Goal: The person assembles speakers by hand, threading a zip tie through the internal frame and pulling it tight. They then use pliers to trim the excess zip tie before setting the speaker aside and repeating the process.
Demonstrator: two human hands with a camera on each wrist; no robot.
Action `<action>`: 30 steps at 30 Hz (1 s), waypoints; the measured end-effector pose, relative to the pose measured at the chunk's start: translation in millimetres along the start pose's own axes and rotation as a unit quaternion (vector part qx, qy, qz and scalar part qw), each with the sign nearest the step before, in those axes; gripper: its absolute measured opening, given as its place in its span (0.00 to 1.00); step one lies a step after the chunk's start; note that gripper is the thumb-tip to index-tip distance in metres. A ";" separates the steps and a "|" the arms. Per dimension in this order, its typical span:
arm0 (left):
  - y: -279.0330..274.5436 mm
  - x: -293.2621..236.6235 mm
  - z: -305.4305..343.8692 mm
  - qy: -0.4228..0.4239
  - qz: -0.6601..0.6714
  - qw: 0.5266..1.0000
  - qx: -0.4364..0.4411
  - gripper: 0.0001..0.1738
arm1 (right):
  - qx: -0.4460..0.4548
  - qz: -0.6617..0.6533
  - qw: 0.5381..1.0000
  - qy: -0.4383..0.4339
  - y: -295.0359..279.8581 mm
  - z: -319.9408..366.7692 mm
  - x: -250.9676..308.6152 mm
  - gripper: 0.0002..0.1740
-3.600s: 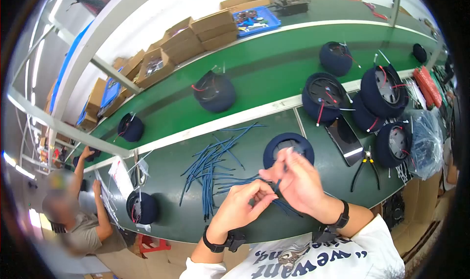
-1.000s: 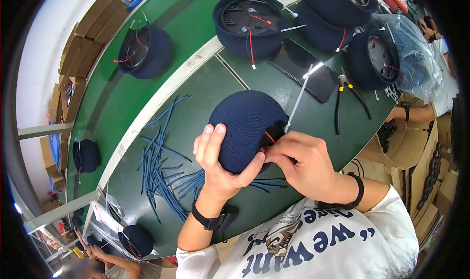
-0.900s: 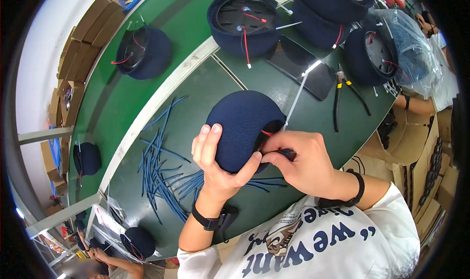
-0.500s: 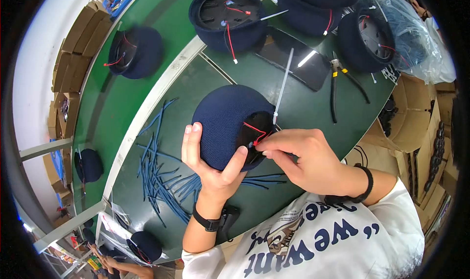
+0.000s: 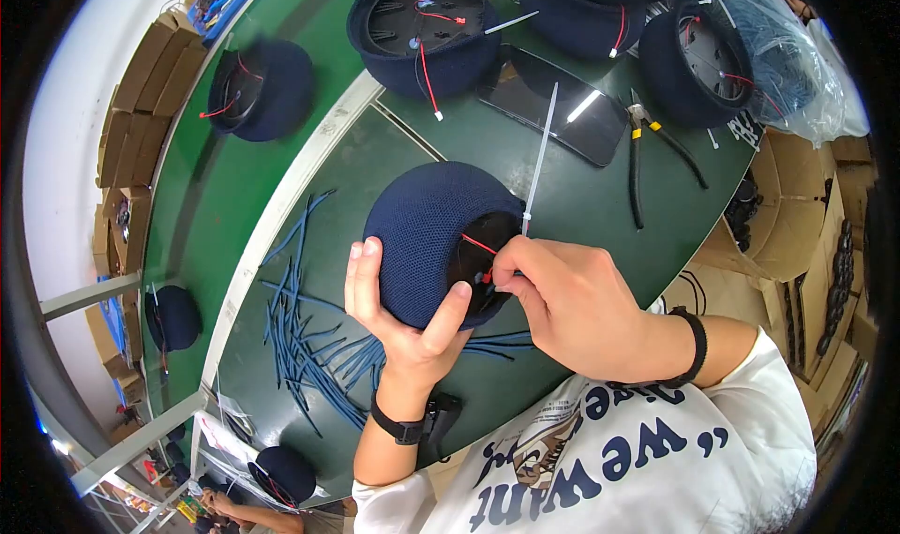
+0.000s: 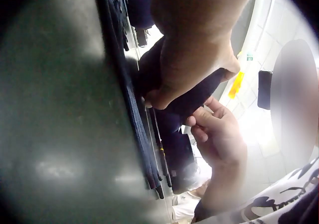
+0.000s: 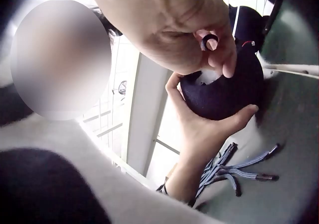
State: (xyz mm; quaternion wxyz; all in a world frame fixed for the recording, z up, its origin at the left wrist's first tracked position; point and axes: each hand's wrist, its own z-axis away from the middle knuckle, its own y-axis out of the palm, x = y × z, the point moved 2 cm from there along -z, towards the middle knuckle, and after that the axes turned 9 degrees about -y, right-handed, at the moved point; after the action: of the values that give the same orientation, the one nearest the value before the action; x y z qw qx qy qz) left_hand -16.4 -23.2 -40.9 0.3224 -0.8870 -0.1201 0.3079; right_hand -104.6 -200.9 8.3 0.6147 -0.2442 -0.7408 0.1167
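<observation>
A round navy mesh-covered shell [image 5: 412, 225] is tilted over the green table, its black hollow side facing right. My left hand [image 5: 408, 337] grips it from below left, thumb at the rim of the opening and fingers along the mesh. With fingertips at that opening, my right hand [image 5: 591, 309] pinches a dark cord; its loop [image 7: 210, 36] shows among the curled fingers in the right wrist view. A red wire [image 5: 479, 243] runs inside the opening, partly hidden by the right fingers. From the rim a white cable tie [image 5: 539, 168] sticks up.
Several blue cords with dark ends [image 5: 305, 328] lie left of the shell. Behind are a phone [image 5: 562, 112], yellow-and-black cutters [image 5: 637, 159] and more navy shells [image 5: 431, 56]. A plastic bag [image 5: 787, 65] lies at the right, an open carton [image 5: 787, 206] below the table edge.
Since the oldest frame, the shell has been lifted from the table into the left hand. In the last second its opening has turned more into view, while the right hand stays at the opening.
</observation>
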 end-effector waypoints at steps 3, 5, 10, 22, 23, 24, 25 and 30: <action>-0.4 0.0 -0.6 0.010 -0.011 1.000 0.004 0.41 | -0.002 0.000 1.000 -0.005 -0.2 -4.0 -4.5 0.10; -0.4 -0.5 0.0 0.000 -0.013 1.000 0.003 0.41 | -0.002 -0.012 1.000 -0.012 -1.3 -6.8 -7.2 0.10; 0.3 -1.2 -0.1 -0.023 -0.004 1.000 0.000 0.39 | -0.004 -0.034 0.999 0.006 -0.1 -6.5 -0.6 0.10; -5.7 7.1 -4.2 -0.051 0.009 0.998 0.018 0.52 | 0.044 -0.173 0.982 0.052 -10.4 -5.2 -1.8 0.12; -12.5 6.8 -8.1 -0.072 0.030 0.997 0.029 0.54 | 0.066 -0.207 0.972 0.087 -21.9 -9.7 -0.1 0.13; -18.3 8.2 -14.9 -0.087 0.049 0.994 0.031 0.55 | 0.032 -0.190 0.979 0.061 -32.6 -6.5 2.2 0.14; -27.8 17.9 -16.1 -0.117 0.096 0.988 0.003 0.53 | -0.063 -0.199 0.978 -0.002 -37.5 -6.3 2.3 0.10; -115.1 90.2 -30.9 -0.247 -0.035 0.962 -0.108 0.62 | -0.131 -0.251 0.958 0.050 -52.5 -12.0 -35.2 0.07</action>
State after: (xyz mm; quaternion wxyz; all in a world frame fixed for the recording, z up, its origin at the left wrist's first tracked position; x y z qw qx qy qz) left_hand 71.7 86.4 9.8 0.1959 -0.8083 -0.2596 0.4908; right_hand -100.1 -264.9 5.6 0.6231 -0.1347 -0.7553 -0.1520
